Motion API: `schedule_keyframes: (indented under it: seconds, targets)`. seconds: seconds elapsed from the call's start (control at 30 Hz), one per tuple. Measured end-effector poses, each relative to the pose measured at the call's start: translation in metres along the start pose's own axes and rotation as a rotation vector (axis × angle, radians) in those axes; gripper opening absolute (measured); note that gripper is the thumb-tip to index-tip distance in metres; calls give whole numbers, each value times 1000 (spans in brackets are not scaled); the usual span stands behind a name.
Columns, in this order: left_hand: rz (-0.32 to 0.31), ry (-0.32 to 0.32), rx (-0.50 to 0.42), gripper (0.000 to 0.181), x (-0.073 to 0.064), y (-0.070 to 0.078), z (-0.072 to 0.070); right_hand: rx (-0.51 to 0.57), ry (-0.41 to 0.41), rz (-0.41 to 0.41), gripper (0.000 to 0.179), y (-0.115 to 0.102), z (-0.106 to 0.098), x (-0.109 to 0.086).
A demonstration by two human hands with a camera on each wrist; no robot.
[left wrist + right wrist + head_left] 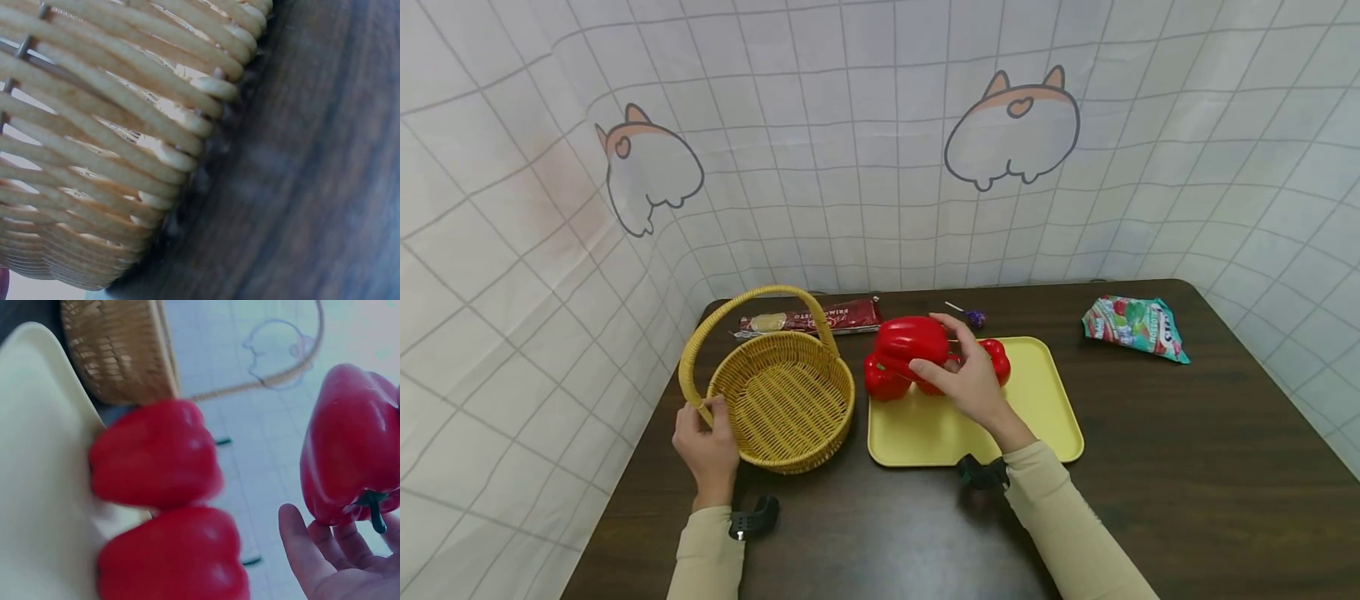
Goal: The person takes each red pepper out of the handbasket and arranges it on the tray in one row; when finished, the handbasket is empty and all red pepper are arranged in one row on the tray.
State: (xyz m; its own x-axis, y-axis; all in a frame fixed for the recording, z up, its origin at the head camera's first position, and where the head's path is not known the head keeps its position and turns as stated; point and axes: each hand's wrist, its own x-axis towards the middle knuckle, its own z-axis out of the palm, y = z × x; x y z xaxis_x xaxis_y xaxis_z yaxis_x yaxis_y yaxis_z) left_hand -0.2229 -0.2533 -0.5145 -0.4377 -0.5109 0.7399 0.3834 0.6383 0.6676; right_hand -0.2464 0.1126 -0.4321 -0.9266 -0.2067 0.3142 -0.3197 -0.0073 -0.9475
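Note:
My right hand (973, 382) holds a red bell pepper (912, 340) over the left part of a yellow tray (940, 442). Seen from the right wrist, the held bell pepper (350, 444) has its green stem downward, with fingers (300, 540) and thumb around that end. Other red bell peppers (883, 383) lie along the tray's back edge, two of them side by side in the right wrist view. At the left, my left hand (706, 450) grips the foot of the handle of a yellow wicker basket (786, 400). Woven basket wall (112, 125) fills much of the left wrist view.
Behind the basket lies a dark red long packet (850, 315). A purple-wrapped lollipop (974, 318) lies behind the tray, and a green and red snack bag (1137, 327) at the back right. White grid-patterned cloth (865, 167) surrounds the dark wooden table (865, 533).

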Motion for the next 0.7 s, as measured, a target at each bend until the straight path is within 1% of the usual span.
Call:
schedule_keyframes:
  seconds: [0.1,0.27,0.53,0.7]
  targets:
    - [5,0,-2,10,0,0,0,-28,50,5,69,-3,-11,1]
    - [13,-3,-5,9,1,0,0,-63,114,6,66,-8,-28,0]
    - [25,-13,-8,9,1,-2,0,-128,175,-33,60,-6,-54,1]
    - [21,-15,6,10,1,-3,0,-162,213,-26,61,-5,-68,0]
